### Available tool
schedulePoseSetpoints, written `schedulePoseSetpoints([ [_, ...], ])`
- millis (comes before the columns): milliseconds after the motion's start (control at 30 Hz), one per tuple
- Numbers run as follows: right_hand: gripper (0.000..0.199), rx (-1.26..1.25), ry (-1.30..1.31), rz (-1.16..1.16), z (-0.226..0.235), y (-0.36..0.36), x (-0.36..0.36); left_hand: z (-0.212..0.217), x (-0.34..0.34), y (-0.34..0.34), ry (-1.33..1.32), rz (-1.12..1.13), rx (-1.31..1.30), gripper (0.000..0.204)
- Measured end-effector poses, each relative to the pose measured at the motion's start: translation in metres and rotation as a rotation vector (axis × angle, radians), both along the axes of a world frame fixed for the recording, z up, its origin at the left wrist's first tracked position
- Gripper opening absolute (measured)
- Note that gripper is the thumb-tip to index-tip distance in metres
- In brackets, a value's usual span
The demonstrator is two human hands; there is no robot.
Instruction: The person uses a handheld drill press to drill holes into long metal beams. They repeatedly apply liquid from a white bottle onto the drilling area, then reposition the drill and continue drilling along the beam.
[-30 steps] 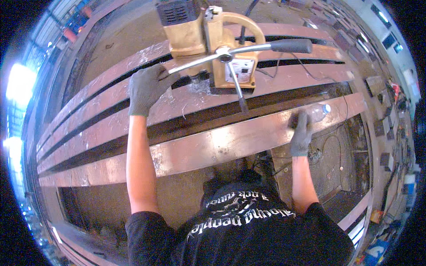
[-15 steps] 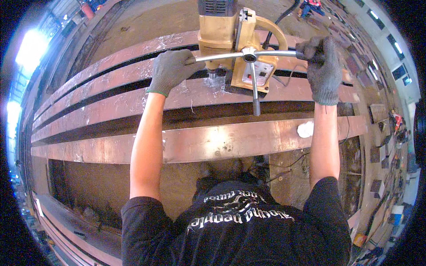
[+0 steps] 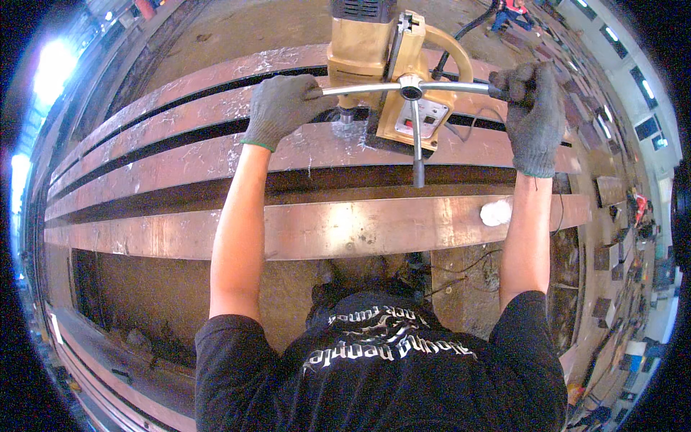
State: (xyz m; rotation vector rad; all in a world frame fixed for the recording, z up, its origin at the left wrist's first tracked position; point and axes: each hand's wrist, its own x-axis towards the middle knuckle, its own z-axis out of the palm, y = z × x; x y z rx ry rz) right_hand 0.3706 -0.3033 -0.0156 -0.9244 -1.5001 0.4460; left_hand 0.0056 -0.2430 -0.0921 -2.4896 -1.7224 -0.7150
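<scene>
A yellow magnetic drill press [image 3: 407, 54] stands on one of the long brown steel beams [image 3: 216, 160]. Its feed handle [image 3: 411, 88] has three metal spokes running out from a hub. My left hand [image 3: 284, 108], in a grey knit glove, is closed round the end of the left spoke. At the right spoke's dark grip, my gloved right hand [image 3: 534, 108] is closed too. The third spoke [image 3: 417, 147] points down toward me with its dark grip free. Under the motor the drill bit [image 3: 347, 117] meets the beam, with metal shavings [image 3: 353, 131] about it.
Nearest me runs another steel beam [image 3: 302, 229] with a round white object [image 3: 496, 212] on it. Dark gaps part the beams. A black cable [image 3: 471, 21] leads up from the drill. Far off at the upper right, another person [image 3: 512, 16] is low to the floor.
The whole view has shifted slightly, so the drill and both hands appear a little farther right. Both hands keep their hold, and the spokes stand at nearly the same angle.
</scene>
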Motion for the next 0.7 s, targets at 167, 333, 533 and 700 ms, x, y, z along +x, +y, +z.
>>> schedulePoseSetpoints([
  [167,0.034,0.057,-0.066,-0.058,-0.002,0.004,0.008,0.004,0.002,-0.001,0.039,0.026,-0.038,0.056],
  [333,0.037,-0.018,0.08,0.022,0.005,0.0,-0.003,0.001,0.0,0.001,0.032,0.02,-0.039,0.057],
  [533,0.022,0.002,0.09,0.118,0.006,-0.002,-0.002,0.002,0.001,-0.001,0.026,0.034,-0.078,0.057],
  [700,0.017,0.317,-0.494,-0.305,0.003,0.001,-0.002,0.001,0.0,-0.003,0.008,0.041,-0.084,0.056],
])
